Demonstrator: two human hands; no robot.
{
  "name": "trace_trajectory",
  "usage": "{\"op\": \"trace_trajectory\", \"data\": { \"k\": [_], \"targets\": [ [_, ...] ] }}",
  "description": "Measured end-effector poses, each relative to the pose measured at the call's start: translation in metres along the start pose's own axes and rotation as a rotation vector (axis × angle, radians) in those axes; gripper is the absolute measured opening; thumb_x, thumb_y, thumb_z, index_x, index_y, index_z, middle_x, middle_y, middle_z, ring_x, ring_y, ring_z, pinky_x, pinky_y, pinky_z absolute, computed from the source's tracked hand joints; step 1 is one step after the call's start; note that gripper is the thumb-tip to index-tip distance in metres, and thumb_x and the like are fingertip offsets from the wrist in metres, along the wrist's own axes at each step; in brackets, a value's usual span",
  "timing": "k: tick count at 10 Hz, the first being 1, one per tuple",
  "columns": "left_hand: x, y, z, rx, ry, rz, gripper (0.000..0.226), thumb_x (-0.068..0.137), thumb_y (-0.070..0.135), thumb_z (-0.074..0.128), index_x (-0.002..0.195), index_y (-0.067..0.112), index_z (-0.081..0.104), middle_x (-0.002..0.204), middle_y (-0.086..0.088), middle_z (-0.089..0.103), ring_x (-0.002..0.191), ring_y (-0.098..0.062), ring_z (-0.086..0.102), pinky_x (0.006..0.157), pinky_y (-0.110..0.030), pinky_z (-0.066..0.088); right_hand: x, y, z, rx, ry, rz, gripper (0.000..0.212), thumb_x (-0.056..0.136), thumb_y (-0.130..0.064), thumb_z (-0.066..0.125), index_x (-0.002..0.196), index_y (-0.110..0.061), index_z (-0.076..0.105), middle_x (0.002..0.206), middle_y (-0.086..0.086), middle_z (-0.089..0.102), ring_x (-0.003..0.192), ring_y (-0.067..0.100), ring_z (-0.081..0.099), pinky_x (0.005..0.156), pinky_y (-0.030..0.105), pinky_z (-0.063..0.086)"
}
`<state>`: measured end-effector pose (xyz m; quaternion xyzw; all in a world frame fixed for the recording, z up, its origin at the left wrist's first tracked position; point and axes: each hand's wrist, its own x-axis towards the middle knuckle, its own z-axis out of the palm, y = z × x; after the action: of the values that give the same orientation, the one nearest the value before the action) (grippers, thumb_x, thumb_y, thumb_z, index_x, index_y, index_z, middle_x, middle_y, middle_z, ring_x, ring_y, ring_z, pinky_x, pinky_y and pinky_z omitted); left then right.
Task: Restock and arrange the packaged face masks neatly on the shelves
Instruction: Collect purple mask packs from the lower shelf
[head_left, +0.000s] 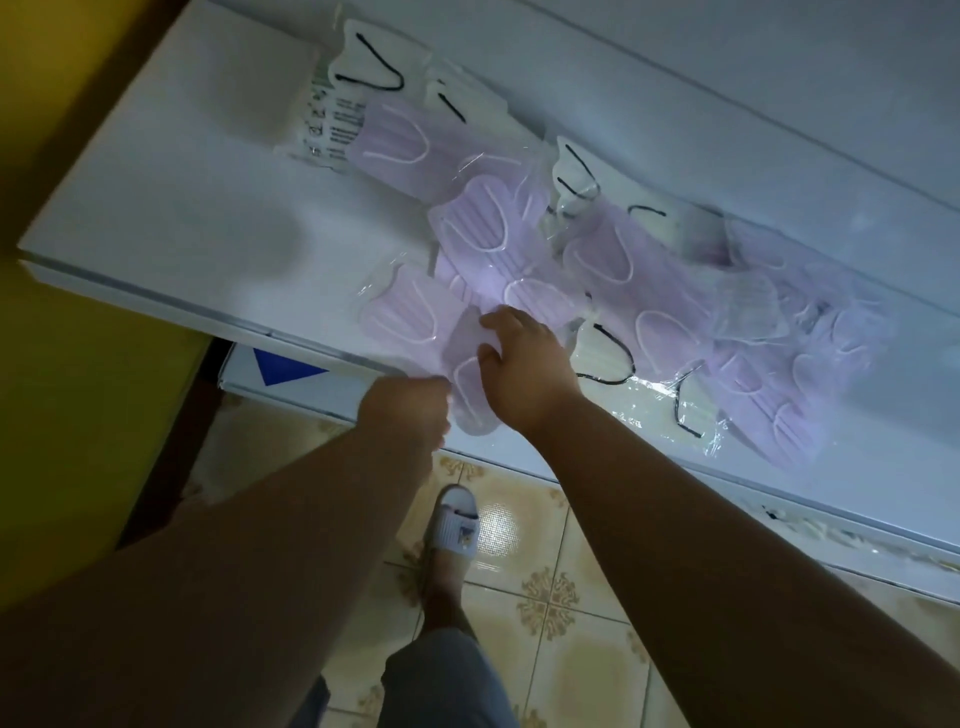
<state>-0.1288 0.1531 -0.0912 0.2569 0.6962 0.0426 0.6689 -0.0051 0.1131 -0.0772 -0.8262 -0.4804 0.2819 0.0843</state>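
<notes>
Several packaged face masks lie scattered on a white shelf (171, 218): lilac ones (488, 228) in clear wrappers and white ones with black ear loops (371, 65). At the shelf's front edge both hands hold one lilac packaged mask (470, 384) that overhangs the edge. My left hand (408, 410) grips its near left side with curled fingers. My right hand (524, 364) pinches its upper part between thumb and fingers. Another lilac pack (405, 312) lies just left of them.
A white box with a blue triangle (283, 369) sits on a lower level under the shelf edge. A yellow wall (62, 364) stands at the left. Below is patterned tile floor (545, 592) with my foot in a white slipper (454, 525).
</notes>
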Motion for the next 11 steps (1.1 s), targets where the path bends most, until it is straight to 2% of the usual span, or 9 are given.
{"op": "trace_trajectory", "data": {
  "k": [1,2,4,5,6,8,9,10,11],
  "targets": [
    [-0.003,-0.012,0.004,-0.043,-0.053,-0.106,0.017,0.095,0.022,0.066,0.091,0.009,0.057,0.083,-0.007,0.059,0.072,-0.018,0.059,0.07,-0.029,0.051,-0.002,-0.005,0.003,0.03,0.011,0.001,0.04,0.1,-0.017,0.046,0.139,-0.016,0.053,0.158,0.008,0.034,0.139,0.029,0.04,0.113,0.044,0.036],
    [0.003,-0.009,-0.004,-0.093,-0.024,0.007,0.016,0.091,0.021,0.07,0.092,0.008,0.062,0.094,-0.01,0.069,0.08,-0.02,0.066,0.082,-0.034,0.054,-0.005,-0.009,0.007,0.035,-0.018,-0.029,0.044,0.099,-0.015,0.047,0.142,-0.015,0.049,0.161,0.011,0.028,0.141,0.032,0.038,0.115,0.043,0.034],
    [0.013,-0.016,-0.028,-0.02,0.028,0.159,0.025,0.091,0.036,0.07,0.077,0.018,0.058,0.09,-0.009,0.065,0.078,-0.028,0.063,0.076,-0.036,0.053,-0.006,-0.026,0.009,0.118,0.005,-0.039,0.044,0.096,-0.016,0.05,0.14,-0.016,0.048,0.122,0.012,0.064,0.114,0.032,0.056,0.1,0.045,0.045],
    [0.017,-0.018,-0.038,-0.01,0.051,0.185,0.031,0.085,0.043,0.075,0.097,0.016,0.065,0.106,-0.008,0.069,0.105,-0.033,0.067,0.1,-0.044,0.052,-0.006,-0.036,0.013,0.131,0.104,-0.049,0.043,0.094,-0.018,0.052,0.137,-0.019,0.052,0.125,0.005,0.065,0.122,0.027,0.052,0.105,0.045,0.04],
    [0.016,-0.016,-0.045,0.004,0.025,0.168,0.035,0.089,0.033,0.073,0.117,0.014,0.065,0.111,-0.005,0.066,0.103,-0.025,0.064,0.1,-0.036,0.049,-0.007,-0.043,0.018,0.195,0.078,-0.064,0.047,0.096,-0.022,0.053,0.142,-0.015,0.046,0.138,0.005,0.057,0.128,0.025,0.05,0.109,0.041,0.039],
    [0.014,-0.015,-0.068,-0.254,-0.05,0.125,0.035,0.08,0.015,0.08,0.11,0.004,0.066,0.095,-0.008,0.069,0.088,-0.025,0.066,0.099,-0.046,0.052,-0.02,-0.056,0.028,0.386,0.034,-0.017,0.042,0.099,-0.023,0.053,0.141,-0.02,0.048,0.137,0.001,0.056,0.103,0.012,0.06,0.09,0.025,0.047],
    [0.017,-0.007,-0.076,-0.146,-0.005,0.187,0.043,0.08,0.02,0.081,0.116,0.002,0.066,0.1,-0.015,0.068,0.089,-0.029,0.063,0.088,-0.044,0.053,-0.014,-0.056,0.026,0.357,0.102,0.026,0.042,0.098,-0.023,0.054,0.14,-0.02,0.05,0.137,0.002,0.056,0.115,0.017,0.057,0.102,0.036,0.045],
    [0.019,-0.001,-0.08,-0.099,-0.032,0.161,0.042,0.081,0.024,0.08,0.117,0.009,0.065,0.112,-0.014,0.068,0.099,-0.031,0.065,0.1,-0.051,0.05,-0.008,-0.056,0.03,0.22,0.113,0.068,0.045,0.098,-0.029,0.055,0.142,-0.019,0.049,0.139,0.004,0.057,0.129,0.024,0.048,0.109,0.043,0.038],
    [0.026,0.0,-0.087,-0.166,-0.019,0.093,0.036,0.084,0.019,0.078,0.117,0.011,0.065,0.111,-0.012,0.069,0.1,-0.031,0.066,0.098,-0.05,0.053,-0.013,-0.063,0.042,0.317,0.121,0.091,0.038,0.099,-0.027,0.053,0.135,-0.019,0.053,0.128,0.0,0.065,0.12,0.021,0.057,0.104,0.034,0.043]
  ]
}}
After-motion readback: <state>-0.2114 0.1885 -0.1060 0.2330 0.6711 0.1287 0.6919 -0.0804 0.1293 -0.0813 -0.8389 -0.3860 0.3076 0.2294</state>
